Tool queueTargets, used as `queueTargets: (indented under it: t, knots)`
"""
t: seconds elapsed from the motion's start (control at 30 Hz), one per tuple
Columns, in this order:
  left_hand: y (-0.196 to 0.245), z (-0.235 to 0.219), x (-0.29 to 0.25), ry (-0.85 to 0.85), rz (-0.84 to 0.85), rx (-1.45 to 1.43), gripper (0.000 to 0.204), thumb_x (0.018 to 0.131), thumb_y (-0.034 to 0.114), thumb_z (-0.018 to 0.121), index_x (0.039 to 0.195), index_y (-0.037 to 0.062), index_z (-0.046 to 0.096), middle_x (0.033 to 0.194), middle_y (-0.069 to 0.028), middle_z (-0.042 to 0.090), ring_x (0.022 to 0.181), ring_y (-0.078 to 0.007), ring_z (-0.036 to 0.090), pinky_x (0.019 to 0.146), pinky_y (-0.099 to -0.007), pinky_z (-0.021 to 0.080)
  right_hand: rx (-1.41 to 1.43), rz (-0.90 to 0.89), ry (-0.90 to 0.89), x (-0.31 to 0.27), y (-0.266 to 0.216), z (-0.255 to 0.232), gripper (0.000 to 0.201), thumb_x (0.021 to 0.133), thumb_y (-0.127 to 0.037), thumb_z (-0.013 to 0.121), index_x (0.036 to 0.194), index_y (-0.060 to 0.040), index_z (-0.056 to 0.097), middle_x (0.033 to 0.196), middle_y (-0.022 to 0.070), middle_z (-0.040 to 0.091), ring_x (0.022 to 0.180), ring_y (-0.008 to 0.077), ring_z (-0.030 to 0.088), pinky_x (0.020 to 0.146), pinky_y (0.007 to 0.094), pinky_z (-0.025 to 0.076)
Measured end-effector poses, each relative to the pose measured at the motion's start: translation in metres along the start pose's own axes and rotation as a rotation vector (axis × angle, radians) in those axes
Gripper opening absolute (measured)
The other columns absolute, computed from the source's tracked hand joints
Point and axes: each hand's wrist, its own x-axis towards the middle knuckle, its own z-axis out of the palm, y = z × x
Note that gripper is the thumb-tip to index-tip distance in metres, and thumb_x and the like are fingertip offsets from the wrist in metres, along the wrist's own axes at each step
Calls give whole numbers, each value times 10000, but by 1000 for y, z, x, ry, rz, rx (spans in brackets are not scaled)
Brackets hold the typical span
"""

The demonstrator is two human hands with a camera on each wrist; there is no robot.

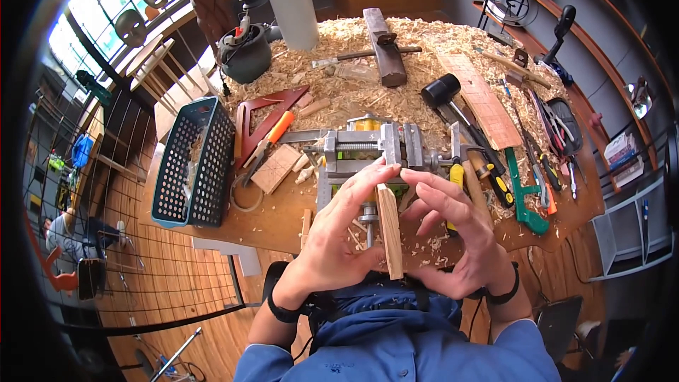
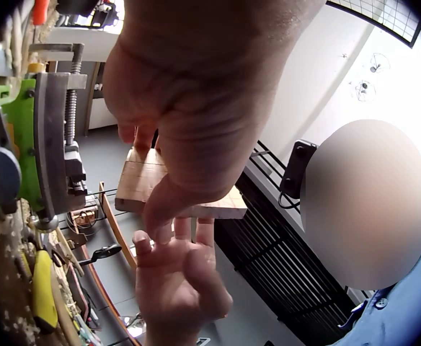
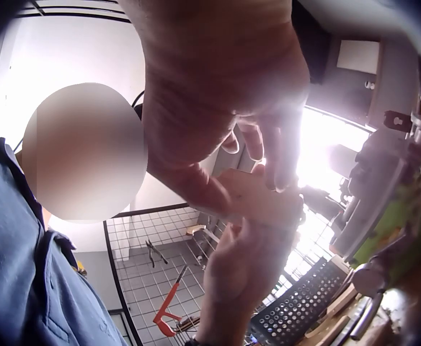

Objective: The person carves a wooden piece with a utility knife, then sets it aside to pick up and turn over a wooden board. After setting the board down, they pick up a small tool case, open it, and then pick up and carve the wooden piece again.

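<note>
A small pale wooden block [image 1: 390,232] stands on end between my two hands, in front of the vise. My left hand [image 1: 345,230] pinches it, fingertips at its far end and thumb toward the near end. In the left wrist view, the thumb crosses the block's face [image 2: 140,180]. My right hand [image 1: 461,233] is on the other side with its fingers spread, the index fingertip close to the block's far end. Beyond the fingertips is the metal bench vise [image 1: 392,145], partly covered by the hands.
A perforated basket [image 1: 205,201] stands on the left of the shavings-covered table, beside a red-brown set square [image 1: 283,110]. To the right lie a black mallet [image 1: 442,90], a green-handled saw [image 1: 522,194] and several hand tools. A wooden plane [image 1: 385,53] lies farther back.
</note>
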Motion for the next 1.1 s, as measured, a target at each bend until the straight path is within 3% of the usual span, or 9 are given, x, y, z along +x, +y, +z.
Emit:
queueTargets:
  t: [0.07, 0.3, 0.4, 0.5, 0.77, 0.83, 0.9, 1.0, 1.1]
  knots:
    - [-1, 0, 1, -7, 33, 52, 963, 611, -120, 717, 1522, 13, 437, 1532, -195, 502, 1476, -388, 418, 1219, -470, 352, 80, 29, -29, 1, -3, 3, 911, 727, -64, 896, 1521, 6, 454, 1523, 218, 506, 1258, 316, 617, 856, 363, 599]
    - [-9, 4, 2, -63, 134, 112, 988, 599, -140, 673, 1540, 11, 413, 1561, -193, 472, 1479, -414, 401, 1218, -489, 355, -62, -82, 33, -2, 13, 6, 866, 708, -60, 910, 1477, 0, 517, 1436, 214, 593, 1238, 324, 630, 829, 348, 597]
    - [-5, 4, 2, -77, 100, 119, 1008, 593, -138, 683, 1548, 12, 395, 1573, -193, 456, 1480, -425, 391, 1223, -497, 348, -73, -76, 84, -3, 13, 9, 851, 686, -52, 928, 1447, -15, 549, 1398, 180, 627, 1032, 247, 679, 716, 299, 584]
    - [-4, 3, 2, -77, 103, 117, 1014, 594, -136, 693, 1551, 11, 390, 1570, -195, 456, 1478, -424, 393, 1222, -497, 348, -100, -69, 92, -4, 15, 9, 859, 680, -53, 935, 1447, -18, 549, 1389, 165, 639, 957, 217, 671, 665, 278, 562]
    - [-3, 6, 0, -47, 45, 162, 1025, 633, -31, 824, 1555, -8, 377, 1509, -219, 491, 1376, -419, 493, 1139, -484, 430, -22, 6, 96, -5, 13, 8, 885, 678, -25, 914, 1469, -4, 518, 1368, 183, 660, 915, 199, 673, 677, 291, 550]
    - [-2, 6, 0, 50, 3, 178, 1009, 663, -16, 835, 1567, -1, 389, 1439, -194, 562, 1325, -356, 557, 1102, -440, 463, -22, 60, 78, -8, 14, 4, 877, 694, -29, 907, 1476, -3, 511, 1348, 175, 675, 913, 187, 674, 684, 285, 545]
    - [-3, 4, 0, 34, 24, 197, 1030, 654, -4, 849, 1569, -10, 375, 1428, -204, 565, 1312, -365, 558, 1098, -445, 462, -23, 53, 65, -6, 15, 4, 862, 714, -38, 905, 1479, -4, 510, 1369, 178, 652, 929, 197, 678, 706, 287, 559]
    - [-3, 8, 0, -41, 107, 229, 1053, 634, -17, 832, 1571, -18, 351, 1492, -231, 504, 1346, -410, 517, 1125, -471, 437, -44, -22, 20, 1, 10, 6, 833, 716, 1, 881, 1468, -6, 523, 1443, 216, 551, 1195, 294, 640, 820, 335, 604]
    - [-2, 4, 1, -77, 111, 324, 1003, 657, -12, 824, 1543, -51, 355, 1492, -247, 484, 1348, -438, 496, 1142, -492, 410, -142, -69, -41, 6, 11, 2, 845, 689, 40, 863, 1464, -29, 535, 1445, 226, 546, 1280, 335, 597, 834, 352, 611]
